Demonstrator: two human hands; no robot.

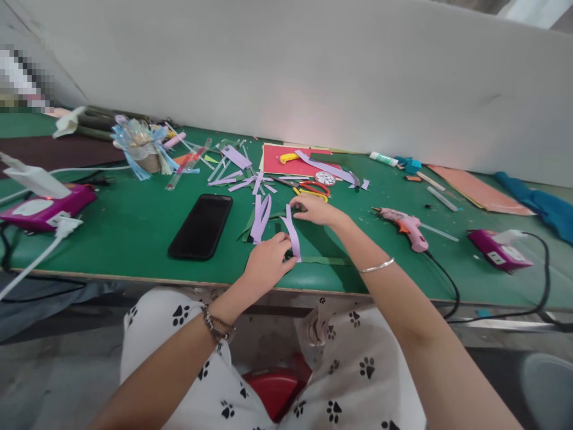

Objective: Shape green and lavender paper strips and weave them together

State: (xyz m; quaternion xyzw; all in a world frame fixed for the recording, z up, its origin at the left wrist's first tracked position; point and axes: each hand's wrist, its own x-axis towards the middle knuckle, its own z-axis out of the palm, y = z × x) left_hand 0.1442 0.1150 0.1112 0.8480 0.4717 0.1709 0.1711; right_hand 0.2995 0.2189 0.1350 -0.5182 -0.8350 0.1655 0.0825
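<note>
A lilac paper strip (292, 234) lies or stands near the table's front edge, between my two hands. My left hand (267, 261) has its fingers closed on the lower end of the strip. At the upper end, my right hand (314, 209) is bent in a pinch against the strip; its fingertips are partly hidden. Just left of them are folded lilac strips (261, 218) with some green paper strips (248, 226) beneath. A thin green strip (326, 261) runs along the table to the right of my left hand.
A black phone (201, 227) lies to the left. Scissors (313, 190), a yellow-handled knife (289, 158) and red paper (275, 160) are behind my hands. A pink glue gun (405, 226) lies right; purple power sockets (499, 251) and cables sit at both sides.
</note>
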